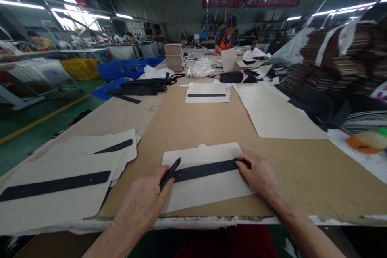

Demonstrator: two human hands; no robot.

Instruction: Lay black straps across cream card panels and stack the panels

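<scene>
A pale grey card panel lies near the table's front edge on a brown board. A black strip runs across it. My left hand is closed on the strip's left end, which is lifted off the card. My right hand presses the strip's right end flat with its fingers together.
Several finished panels with black strips are stacked at the left. Another such stack lies further up, beside a large blank sheet. Black material, brown stacks and a seated person are at the far end.
</scene>
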